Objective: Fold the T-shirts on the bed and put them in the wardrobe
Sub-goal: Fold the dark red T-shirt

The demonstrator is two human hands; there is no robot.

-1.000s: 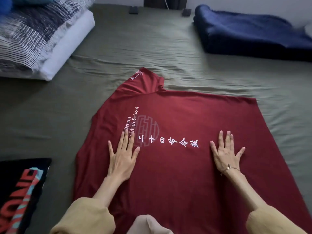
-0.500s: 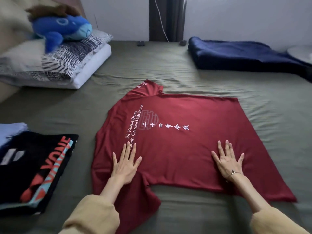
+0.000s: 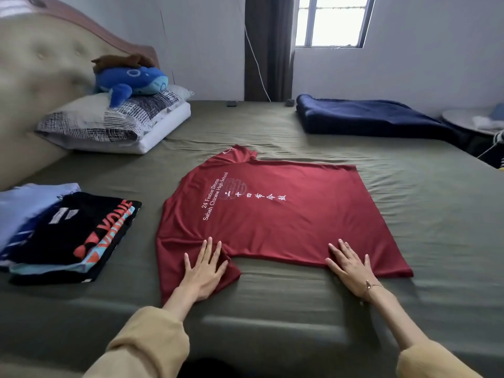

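Red T-shirt (image 3: 272, 214) spread unfolded mid-bed (image 3: 300, 296). Left hand (image 3: 203, 271) and right hand (image 3: 351, 264) flat, fingers spread, pressing its near edge. Folded stack (image 3: 71, 236) done at left; wardrobe step pending.

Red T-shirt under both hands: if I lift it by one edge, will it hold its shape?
Probably not: the red T-shirt lies limp with creases near the left hand, so it should droop. Its faint sheen suggests it may slide on the bed sheet.
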